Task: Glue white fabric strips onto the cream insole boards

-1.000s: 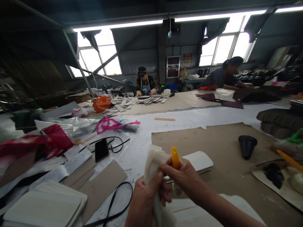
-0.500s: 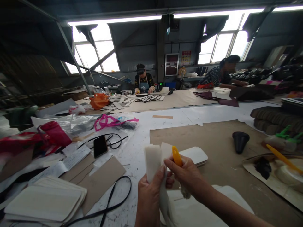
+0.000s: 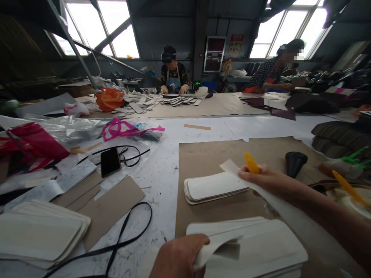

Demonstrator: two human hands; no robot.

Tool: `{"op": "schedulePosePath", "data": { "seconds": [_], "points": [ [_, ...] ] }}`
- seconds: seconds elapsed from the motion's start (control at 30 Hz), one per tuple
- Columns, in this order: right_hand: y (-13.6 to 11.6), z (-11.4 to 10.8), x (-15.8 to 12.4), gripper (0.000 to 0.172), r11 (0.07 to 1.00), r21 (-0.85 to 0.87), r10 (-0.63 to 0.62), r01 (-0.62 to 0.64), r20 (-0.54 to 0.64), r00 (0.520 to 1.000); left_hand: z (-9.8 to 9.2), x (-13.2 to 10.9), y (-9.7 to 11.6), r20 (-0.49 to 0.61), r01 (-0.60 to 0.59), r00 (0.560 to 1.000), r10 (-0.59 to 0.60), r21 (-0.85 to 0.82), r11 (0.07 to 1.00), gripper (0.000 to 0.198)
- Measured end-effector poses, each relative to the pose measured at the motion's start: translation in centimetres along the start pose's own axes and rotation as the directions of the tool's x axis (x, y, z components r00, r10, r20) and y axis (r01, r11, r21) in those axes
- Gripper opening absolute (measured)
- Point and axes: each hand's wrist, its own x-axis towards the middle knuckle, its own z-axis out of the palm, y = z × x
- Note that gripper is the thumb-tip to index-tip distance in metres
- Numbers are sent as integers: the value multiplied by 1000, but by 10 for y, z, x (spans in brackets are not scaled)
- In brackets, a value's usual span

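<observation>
My right hand (image 3: pixel 265 177) is closed around a yellow-handled brush (image 3: pixel 251 163), whose bristle end hangs below the fist, partly hidden. The same fingers pinch a long, thin white strip (image 3: pixel 301 216) that trails down to the lower right. At the bottom, my left hand (image 3: pixel 182 255) grips a curled white sheet (image 3: pixel 214 249), its fingers partly out of sight. Under it lies a stack of larger white panels (image 3: pixel 269 243) with rounded corners. A stack of narrow white panels (image 3: pixel 216 188) rests beyond, left of my right hand.
Brown paper (image 3: pixel 208 154) covers part of the white table. A black cone (image 3: pixel 295 163) and another yellow handle (image 3: pixel 349 189) are at right. A phone (image 3: pixel 110 162), black cord (image 3: pixel 130 247) and more white panels (image 3: pixel 37 235) lie left. Two people work at the far table.
My hands have moved apart: the right went right with the brush and a strip, the left went down with a white sheet. The view has tilted downward.
</observation>
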Motion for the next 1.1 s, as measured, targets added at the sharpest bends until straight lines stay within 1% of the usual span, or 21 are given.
{"op": "schedulePosePath", "data": {
  "seconds": [0.07,0.1,0.17,0.2,0.27,0.33,0.4,0.47,0.63,0.73,0.9,1.1],
  "points": [
    [2,5,18,27,966,-254,-8,38,120,993,-5,12,-3,-36,-48,998,58,230,972,10],
    [2,10,28,27,934,-352,5,62,187,982,-5,19,-6,-50,-62,995,84,339,939,12],
    [-1,23,48,28,861,-502,77,77,279,957,-2,34,-14,-81,-100,984,160,496,863,25],
    [-3,29,58,28,830,-554,127,67,304,944,2,42,-19,-96,-130,972,213,536,834,29],
    [-7,40,74,27,800,-598,202,59,360,911,9,54,-30,-142,-196,934,327,562,804,34],
    [-10,48,88,25,796,-600,223,82,417,881,15,62,-40,-193,-247,887,419,568,785,35],
    [-11,53,97,25,778,-619,228,109,440,868,18,66,-46,-229,-272,852,471,575,772,38],
    [-11,56,104,25,751,-648,239,122,441,865,18,68,-50,-248,-282,834,493,577,766,39],
    [-5,58,114,26,702,-696,251,154,443,860,17,72,-57,-240,-285,836,493,579,764,34],
    [-3,60,118,26,686,-708,246,168,443,862,16,74,-59,-226,-284,836,500,603,746,36],
    [-4,62,118,26,649,-742,259,169,424,868,14,73,-60,-193,-271,857,478,622,735,36],
    [-3,64,119,23,628,-751,249,201,440,863,13,73,-65,-144,-278,878,456,622,732,34]
  ]
}}
